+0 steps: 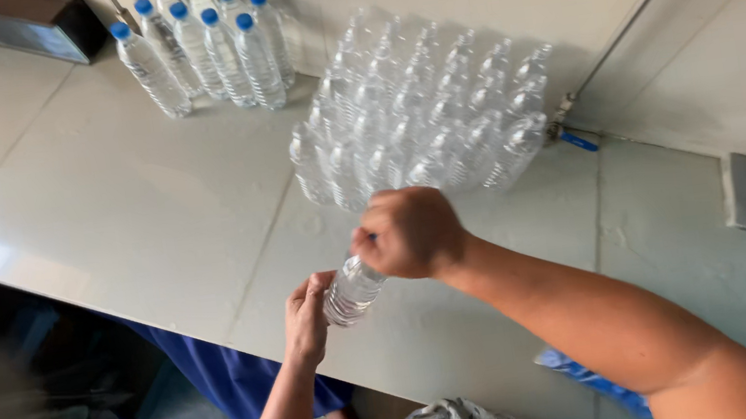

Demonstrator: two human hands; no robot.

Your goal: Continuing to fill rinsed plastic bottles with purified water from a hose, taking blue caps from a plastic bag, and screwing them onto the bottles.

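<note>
The right hand (410, 231) is clenched over the top end of a clear plastic bottle (352, 291), hiding its cap and neck, while the left hand (307, 316) cups the bottle's lower end from below, fingers curled around it. The bottle is held between the two hands, just above the near part of the worktop (104, 206). Its long axis is tilted, running from the left hand at the lower left up to the right hand at the upper right. The right forearm reaches in from the lower right, wrist bent so the fist sits over the bottle's top; the left forearm rises from below, near the worktop's front edge.

Just beyond the hands, toward the wall, stands a block of uncapped clear bottles (423, 116), packed touching each other. Well apart from them, near the far left corner, stands a smaller cluster of blue-capped bottles (213, 48), beside a dark box (22, 25).
</note>
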